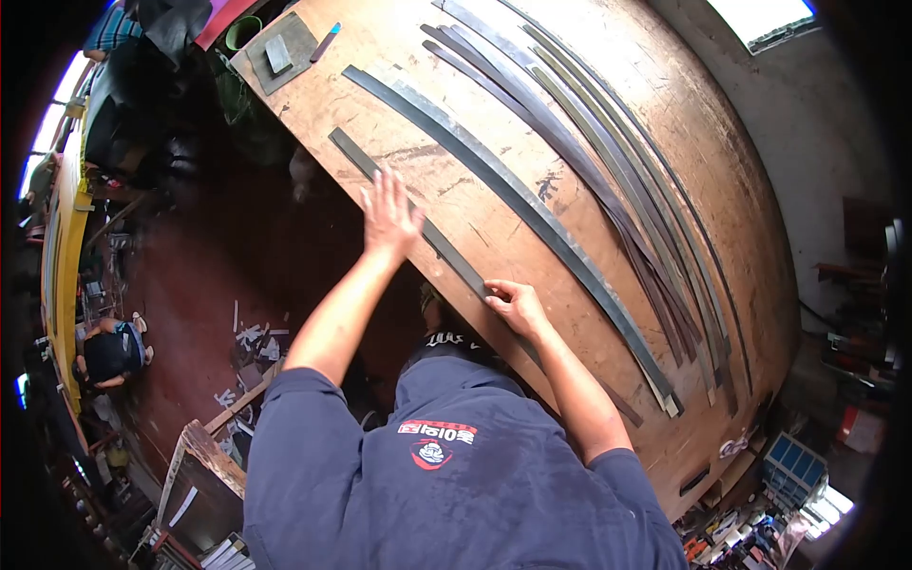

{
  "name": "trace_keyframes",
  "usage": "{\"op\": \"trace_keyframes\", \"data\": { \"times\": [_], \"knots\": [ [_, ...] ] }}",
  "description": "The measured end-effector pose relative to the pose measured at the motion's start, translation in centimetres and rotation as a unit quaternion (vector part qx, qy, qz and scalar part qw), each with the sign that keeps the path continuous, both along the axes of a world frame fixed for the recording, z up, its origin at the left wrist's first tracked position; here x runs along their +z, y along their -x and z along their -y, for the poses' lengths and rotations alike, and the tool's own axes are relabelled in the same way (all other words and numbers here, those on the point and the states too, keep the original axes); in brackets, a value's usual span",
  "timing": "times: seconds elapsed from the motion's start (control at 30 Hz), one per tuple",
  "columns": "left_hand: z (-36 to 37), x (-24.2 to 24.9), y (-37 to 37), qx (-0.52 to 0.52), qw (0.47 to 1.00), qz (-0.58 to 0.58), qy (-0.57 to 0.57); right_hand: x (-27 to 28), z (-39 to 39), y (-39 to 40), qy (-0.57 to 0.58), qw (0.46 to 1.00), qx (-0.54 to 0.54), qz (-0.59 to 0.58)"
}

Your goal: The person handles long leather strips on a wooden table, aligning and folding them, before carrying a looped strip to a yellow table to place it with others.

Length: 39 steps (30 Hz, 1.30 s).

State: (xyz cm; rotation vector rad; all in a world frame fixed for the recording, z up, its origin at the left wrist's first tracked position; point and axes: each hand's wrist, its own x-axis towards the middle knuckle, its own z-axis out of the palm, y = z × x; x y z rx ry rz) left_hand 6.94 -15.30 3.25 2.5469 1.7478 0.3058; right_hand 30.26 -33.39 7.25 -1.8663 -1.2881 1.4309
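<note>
A long, narrow dark strip [456, 259], which looks like leather, lies along the near edge of the wooden table [475, 223]. My left hand [389, 214] rests flat across it with the fingers stretched out. Farther along the same strip, to the right, my right hand [516, 306] has its fingers curled in a pinch at the strip's edge. A wider dark strip bundle [494, 179] lies beyond both hands, apart from them. Part of the near strip is hidden under my hands.
Several more long strips [579, 171] lie farther across the table. At its far left corner are a grey slab [298, 40], a small pale block [277, 54] and a blue-tipped tool [325, 44]. Scraps [252, 342] litter the floor; another person [112, 351] is at the left.
</note>
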Motion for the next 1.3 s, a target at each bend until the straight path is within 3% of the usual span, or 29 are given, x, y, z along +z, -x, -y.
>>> {"op": "trace_keyframes", "data": {
  "times": [0.13, 0.2, 0.43, 1.0, 1.3],
  "knots": [
    [9.2, -1.7, -6.5, 0.112, 0.986, 0.066, 0.100, -0.8, 0.4, -0.7, -0.005, 1.000, 0.020, -0.022],
    [10.5, -2.5, -7.5, 0.146, 0.984, 0.061, 0.075, -1.0, 1.8, -1.4, -0.020, 0.995, 0.001, -0.096],
    [10.2, -1.7, -8.2, 0.180, 0.981, -0.029, 0.065, 1.4, 6.9, -5.7, -0.029, 0.995, 0.095, -0.009],
    [10.1, -2.3, -8.0, 0.190, 0.981, -0.010, 0.048, -1.7, 8.7, -7.6, 0.008, 0.988, 0.049, -0.146],
    [10.1, -2.1, -8.1, 0.187, 0.981, 0.005, 0.047, -1.5, 8.8, -7.4, 0.009, 0.989, 0.029, -0.142]
  ]
}}
